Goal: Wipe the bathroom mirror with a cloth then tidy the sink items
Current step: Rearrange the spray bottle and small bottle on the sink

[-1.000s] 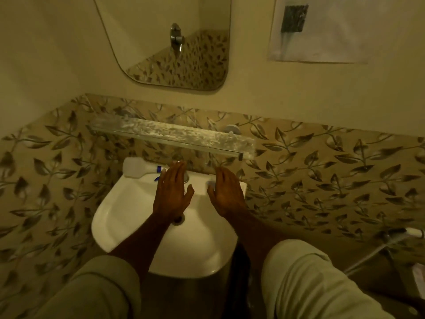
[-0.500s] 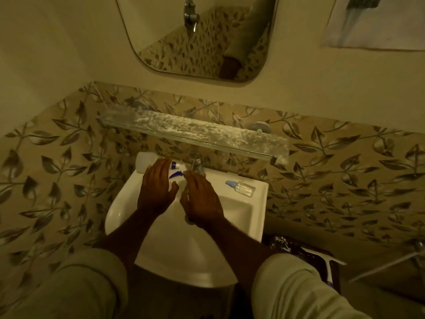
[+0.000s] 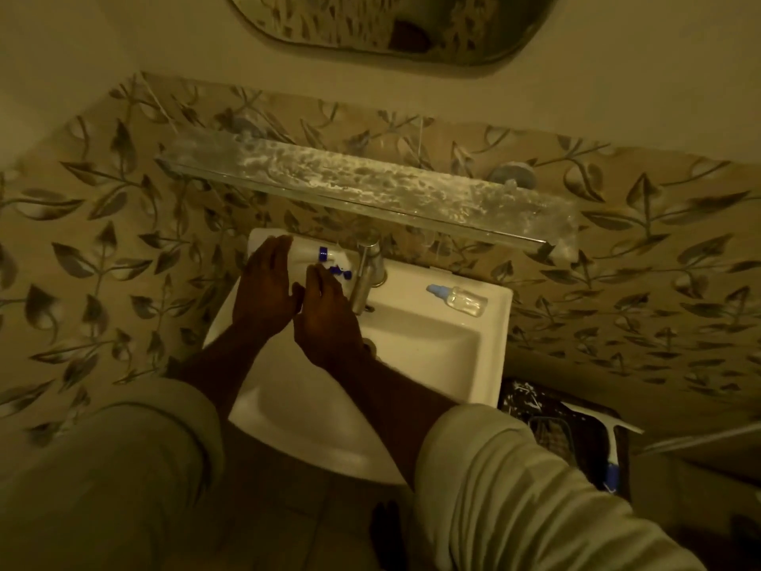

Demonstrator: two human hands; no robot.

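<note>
Both hands are shifting toward the sink's back left corner: the left hand (image 3: 265,288) is now lying over the white spray bottle (image 3: 313,257), and the right hand (image 3: 327,313) is closing in beside it, leaving the small clear bottle (image 3: 463,299) uncovered.

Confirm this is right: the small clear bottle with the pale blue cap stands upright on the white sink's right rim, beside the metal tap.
Not quite: the small clear bottle with the pale blue cap lies on its side, not upright. It does rest on the white sink's right rim, beside the metal tap, as the head view shows.
</note>
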